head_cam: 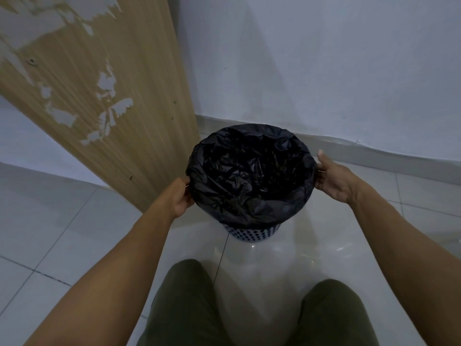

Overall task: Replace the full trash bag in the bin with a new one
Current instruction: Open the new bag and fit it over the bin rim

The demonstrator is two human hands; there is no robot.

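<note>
At ten o'clock from the bin, a wooden panel (pixel 99 96) leans in, its foot just beside the rim; I count that side as tight. My left hand (pixel 180 196) sits at eight o'clock on the rim, fingers curled in and gripping the turned-down skirt of the trash bag (pixel 249 176). The bag lines the bin (pixel 252 233), which stands on the tiled floor (pixel 74 233) dead ahead. It is thin black film, crumpled and glossy; I judge it soft, slippery and easy to tear, and its weight I cannot read. The skirt folded over the rim looks like the best hold. My right hand (pixel 333 179) is at three o'clock, thumb straight up, fingers hidden behind the film, so I cannot tell its grip. The wall (pixel 324 71) closes twelve through three; open room lies upward and back toward six.
</note>
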